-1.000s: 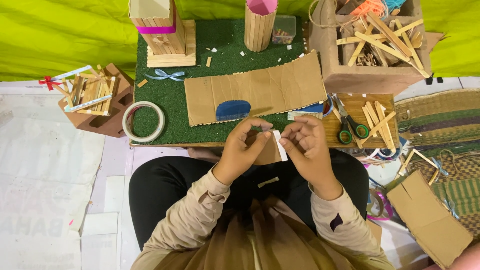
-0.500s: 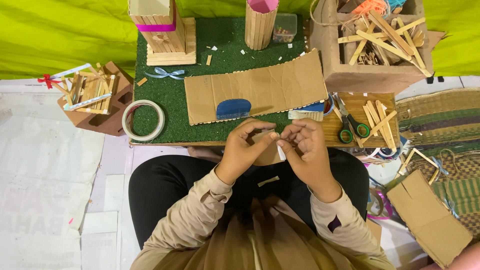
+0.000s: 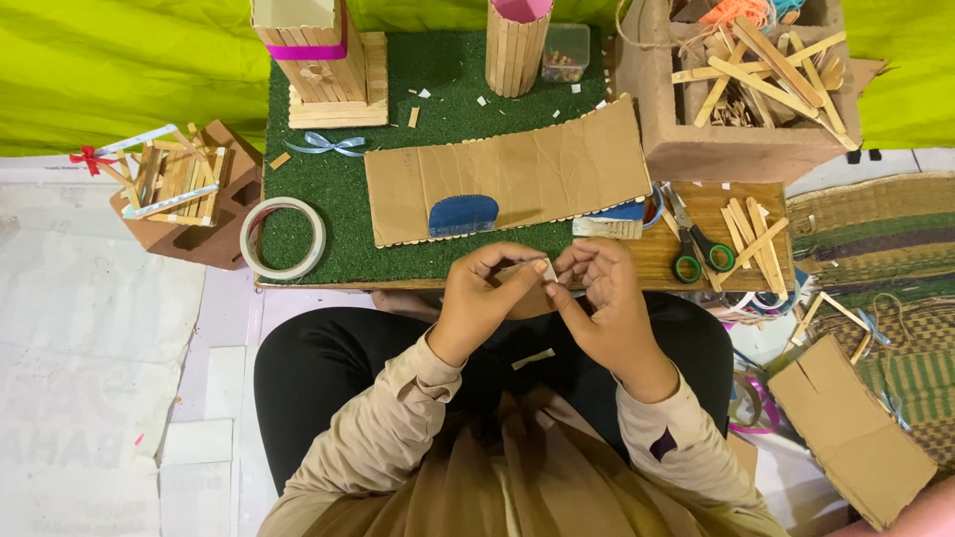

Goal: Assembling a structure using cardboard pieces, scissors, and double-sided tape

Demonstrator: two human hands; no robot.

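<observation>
My left hand (image 3: 487,298) and my right hand (image 3: 602,298) meet over my lap, just in front of the low wooden board. Both pinch a small pale piece (image 3: 546,269), maybe paper or tape, between their fingertips. A second pale scrap (image 3: 533,359) lies on my black trousers below the hands. Beyond the hands a long brown cardboard sheet (image 3: 517,179) with a blue arch-shaped patch (image 3: 463,215) lies on the green turf mat (image 3: 328,189).
A tape roll (image 3: 283,239) lies at the mat's left edge and green-handled scissors (image 3: 696,249) beside loose craft sticks (image 3: 751,234) at the right. Stick-built towers (image 3: 318,60), a cardboard box of sticks (image 3: 741,89) and a folded cardboard piece (image 3: 856,428) surround the work.
The pale strip that stood out between my hands has been drawn in; my fingertips have closed tighter around it. The hands stay in the same place.
</observation>
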